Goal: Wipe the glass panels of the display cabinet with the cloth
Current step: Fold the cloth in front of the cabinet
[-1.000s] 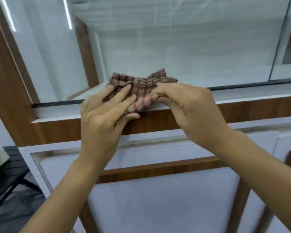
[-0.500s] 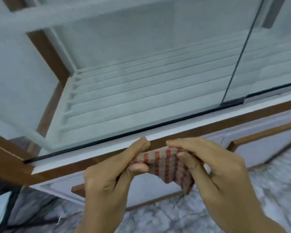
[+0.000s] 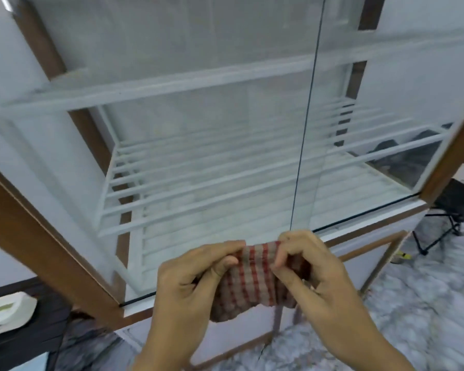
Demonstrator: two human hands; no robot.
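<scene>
Both my hands, left hand (image 3: 188, 285) and right hand (image 3: 319, 277), have fingers pinched on the checked cloth (image 3: 252, 279) before the display cabinet's glass panels (image 3: 198, 162).

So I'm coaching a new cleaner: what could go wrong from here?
The cloth is bunched between the left hand and right hand, clear of the glass panel; a wadded cloth may only smear. The dark seam where panels meet could snag it or get skipped.

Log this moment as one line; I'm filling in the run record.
stage: preparing cloth | left hand: pinches checked cloth | right hand: pinches cloth | glass panel: cloth off it
</scene>
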